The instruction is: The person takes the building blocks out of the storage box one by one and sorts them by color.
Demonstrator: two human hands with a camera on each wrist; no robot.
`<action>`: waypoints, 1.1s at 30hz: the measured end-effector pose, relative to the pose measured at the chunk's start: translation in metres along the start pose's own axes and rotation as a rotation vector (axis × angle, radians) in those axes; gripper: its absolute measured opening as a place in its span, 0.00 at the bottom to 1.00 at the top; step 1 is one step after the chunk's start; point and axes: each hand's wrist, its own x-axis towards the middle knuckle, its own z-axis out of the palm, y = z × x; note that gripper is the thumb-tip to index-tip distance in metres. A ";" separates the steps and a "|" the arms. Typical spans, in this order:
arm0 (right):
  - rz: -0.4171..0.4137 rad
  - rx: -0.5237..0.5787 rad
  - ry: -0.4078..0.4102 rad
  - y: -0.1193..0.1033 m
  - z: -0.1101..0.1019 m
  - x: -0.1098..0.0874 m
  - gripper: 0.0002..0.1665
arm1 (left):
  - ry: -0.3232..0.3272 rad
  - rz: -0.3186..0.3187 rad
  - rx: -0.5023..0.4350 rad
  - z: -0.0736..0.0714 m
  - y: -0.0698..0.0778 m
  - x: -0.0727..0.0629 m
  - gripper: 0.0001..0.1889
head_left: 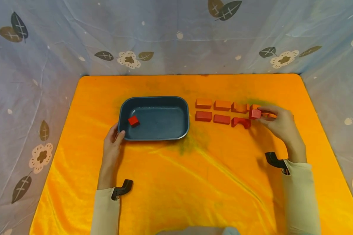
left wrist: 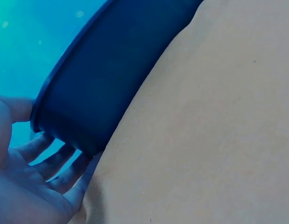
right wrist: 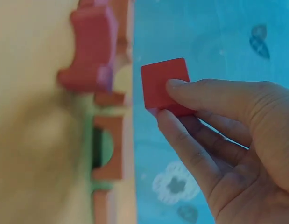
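In the head view my left hand [head_left: 111, 148] grips the left front corner of a dark blue rectangular basin [head_left: 161, 122], thumb at the rim. The left wrist view shows those fingers against the basin's outer wall [left wrist: 88, 88]. A small red block [head_left: 133, 121] lies inside, near the basin's left end. My right hand [head_left: 283, 127] pinches a red cube [right wrist: 164, 86] between thumb and fingers, above the right end of the block rows. Partly hidden by this hand and the cube is an orange piece [head_left: 272, 115]. A red notched block [head_left: 240, 122] lies just left of the hand.
Right of the basin, two rows of blocks lie on the yellow cloth [head_left: 176, 182]: orange blocks [head_left: 204, 103] behind, red blocks [head_left: 203, 116] in front. An orange notched block [head_left: 240, 108] belongs to the back row. Patterned curtains [head_left: 179, 52] enclose the table's back and sides.
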 end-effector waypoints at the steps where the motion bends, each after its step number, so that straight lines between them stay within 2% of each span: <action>1: 0.012 -0.008 0.010 0.005 -0.001 -0.002 0.25 | 0.001 0.004 0.001 0.000 0.000 0.000 0.26; 6: 0.022 -0.069 0.051 0.030 -0.002 -0.004 0.24 | 0.010 0.005 0.004 0.000 -0.001 0.000 0.27; 11: 0.034 -0.080 -0.012 0.048 0.002 -0.005 0.23 | 0.013 0.007 0.009 0.000 -0.002 0.000 0.27; 14: 0.062 -0.091 -0.045 0.052 0.004 -0.007 0.25 | 0.007 0.013 0.011 0.000 -0.001 0.001 0.27; 19: 0.071 -0.072 -0.054 0.053 0.008 -0.006 0.28 | 0.007 0.012 0.016 -0.001 -0.001 0.000 0.27; 28: 0.058 -0.070 -0.064 0.055 0.009 -0.007 0.26 | 0.007 0.014 0.011 0.000 0.000 0.000 0.27; 33: 0.077 -0.067 -0.090 0.056 0.008 -0.009 0.27 | 0.011 0.011 0.007 0.001 -0.001 0.000 0.26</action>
